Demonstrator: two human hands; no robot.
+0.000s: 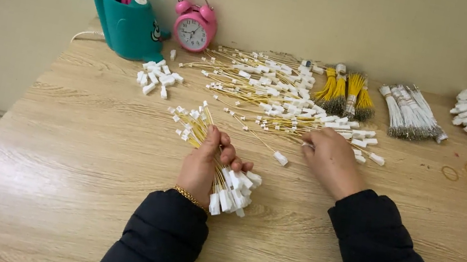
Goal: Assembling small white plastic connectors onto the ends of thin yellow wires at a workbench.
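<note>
Head view: I log my left hand (200,167) closed around a bundle of yellow wires (215,169) with white connectors, held at the near middle of the wooden bench (84,143), and my right hand (330,161) with its fingers narrowed on one wire at the near edge of the loose wire pile (278,97). In my judgement, I should lift one strand at a time and lay it with connector ends level in the bundle. Far left, against a plain pale wall, a teal pen holder (131,23) and pink alarm clock (194,25); far right, tied bundles (409,114).
</note>
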